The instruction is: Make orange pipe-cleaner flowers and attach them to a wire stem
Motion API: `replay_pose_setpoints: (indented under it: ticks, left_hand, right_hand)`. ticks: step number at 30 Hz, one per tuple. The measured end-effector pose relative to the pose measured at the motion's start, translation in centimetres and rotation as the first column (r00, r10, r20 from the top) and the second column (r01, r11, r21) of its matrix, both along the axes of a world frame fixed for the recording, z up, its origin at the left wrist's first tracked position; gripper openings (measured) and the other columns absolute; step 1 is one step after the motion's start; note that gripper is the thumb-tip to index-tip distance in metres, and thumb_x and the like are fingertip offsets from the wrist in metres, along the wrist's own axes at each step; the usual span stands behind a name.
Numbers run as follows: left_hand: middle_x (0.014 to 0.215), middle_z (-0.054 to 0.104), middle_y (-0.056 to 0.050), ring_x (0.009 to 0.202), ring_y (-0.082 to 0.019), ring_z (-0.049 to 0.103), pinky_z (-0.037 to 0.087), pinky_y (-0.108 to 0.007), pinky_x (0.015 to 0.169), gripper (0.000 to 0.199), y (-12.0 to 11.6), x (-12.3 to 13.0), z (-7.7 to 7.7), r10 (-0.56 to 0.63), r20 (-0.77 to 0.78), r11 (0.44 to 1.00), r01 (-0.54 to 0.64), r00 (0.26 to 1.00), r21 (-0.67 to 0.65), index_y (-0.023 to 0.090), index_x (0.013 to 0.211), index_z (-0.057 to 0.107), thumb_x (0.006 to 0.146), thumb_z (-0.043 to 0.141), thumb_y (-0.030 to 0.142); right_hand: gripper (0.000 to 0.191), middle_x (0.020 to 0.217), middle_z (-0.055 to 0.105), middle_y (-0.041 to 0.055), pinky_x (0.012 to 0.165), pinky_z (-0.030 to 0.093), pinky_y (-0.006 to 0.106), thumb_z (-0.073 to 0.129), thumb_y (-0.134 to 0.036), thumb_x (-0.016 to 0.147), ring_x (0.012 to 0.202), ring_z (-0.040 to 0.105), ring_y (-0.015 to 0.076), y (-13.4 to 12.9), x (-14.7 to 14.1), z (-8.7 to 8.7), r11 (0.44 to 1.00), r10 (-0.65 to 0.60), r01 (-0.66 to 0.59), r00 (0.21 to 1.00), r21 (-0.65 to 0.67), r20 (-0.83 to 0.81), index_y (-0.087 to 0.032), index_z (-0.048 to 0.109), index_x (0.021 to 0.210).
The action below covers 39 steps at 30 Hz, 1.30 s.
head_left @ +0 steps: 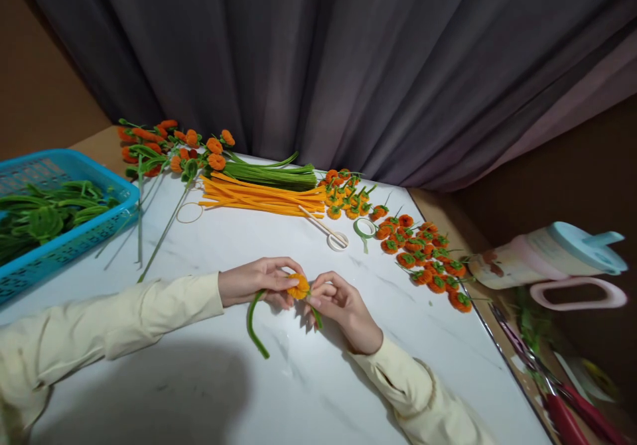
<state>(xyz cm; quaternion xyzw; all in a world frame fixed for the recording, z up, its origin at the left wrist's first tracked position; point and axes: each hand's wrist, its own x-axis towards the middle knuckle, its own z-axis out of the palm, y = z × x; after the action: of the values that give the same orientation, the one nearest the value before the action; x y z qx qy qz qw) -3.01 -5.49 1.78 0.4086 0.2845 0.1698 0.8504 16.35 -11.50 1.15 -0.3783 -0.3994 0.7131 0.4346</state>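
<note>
Between my hands, above the white marbled tabletop (199,359), is a small yellow-orange pumpkin (298,287) of fuzzy pipe cleaner. My left hand (263,279) pinches it from the left with thumb and fingers. A green pipe cleaner (255,329) hangs down in a curve below the left fingers. On the other side, my right hand (341,306) has its thumb and index finger closed on the green pipe cleaner close to the pumpkin's edge; a short green end shows beneath those fingers.
Yellow pipe cleaners (259,196) and green pipe cleaners (279,176) lie at the back. Finished orange pumpkins (423,253) cluster right, near green tape (365,227) and a white ring with a stick (338,241). A blue basket (70,239) stands left; a cup (542,256) and red-handled pliers (565,418) lie right.
</note>
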Motion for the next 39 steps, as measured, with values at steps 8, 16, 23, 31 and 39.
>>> replay_pose_setpoints:
  ticks: [8,16,23,31,39]
  left_hand:
    - [0.109,0.062,-0.010,0.097,-0.020,0.060,0.048,-0.033,0.087,0.016,0.1,-1.5,5.6,-0.074,-0.093,0.761,0.117,0.993,0.638,0.014,0.089,0.067,0.076,0.066,0.024]
    - [0.115,0.062,-0.007,0.103,-0.020,0.058,0.044,-0.028,0.089,0.039,-2.0,-2.1,7.5,0.053,-0.380,0.187,0.365,0.923,0.912,0.021,0.123,0.049,0.084,0.053,0.022]
    - [0.119,0.060,-0.007,0.103,-0.020,0.060,0.045,-0.025,0.087,0.042,-2.1,-1.8,6.4,0.049,-0.409,0.162,0.397,0.911,0.904,0.020,0.126,0.044,0.086,0.053,0.025]
    - [0.122,0.058,-0.009,0.107,-0.020,0.058,0.041,-0.025,0.089,0.043,-2.0,-1.5,6.4,0.027,-0.432,0.183,0.420,0.902,0.889,0.019,0.127,0.042,0.088,0.052,0.031]
    - [0.083,0.066,-0.002,0.084,-0.017,0.057,0.038,-0.027,0.086,0.026,-1.0,-0.9,5.5,0.080,-0.498,0.451,0.414,0.864,0.791,0.018,0.084,0.064,0.084,0.056,0.042]
  right_hand:
    - [0.032,0.066,0.063,0.0028,0.047,0.046,0.022,0.070,-0.041,0.074,0.054,0.059,0.0129,1.4,1.1,0.3,0.994,0.028,-0.045,0.985,-0.098,-0.173,-0.016,0.052,0.080]
    - [0.038,0.071,0.066,0.0074,0.047,0.049,0.022,0.067,-0.047,0.077,0.057,0.063,0.0147,0.7,0.8,0.0,0.958,0.285,-0.285,0.937,0.030,-0.199,-0.012,0.056,0.085]
    - [0.045,0.071,0.066,0.0074,0.047,0.051,0.022,0.067,-0.049,0.076,0.054,0.063,0.0139,0.0,0.0,0.1,0.910,0.412,-0.415,0.901,0.005,-0.135,-0.010,0.058,0.096]
    - [0.036,0.065,0.065,0.0071,0.042,0.049,0.019,0.065,-0.044,0.079,0.048,0.061,0.0123,0.0,-0.2,0.1,0.930,0.365,-0.366,0.923,0.009,-0.121,-0.009,0.060,0.079]
    - [0.028,0.063,0.065,0.0047,0.040,0.048,0.020,0.066,-0.038,0.080,0.045,0.060,0.0118,-0.4,-0.5,0.2,0.979,0.199,-0.193,0.977,0.072,-0.083,-0.012,0.057,0.078]
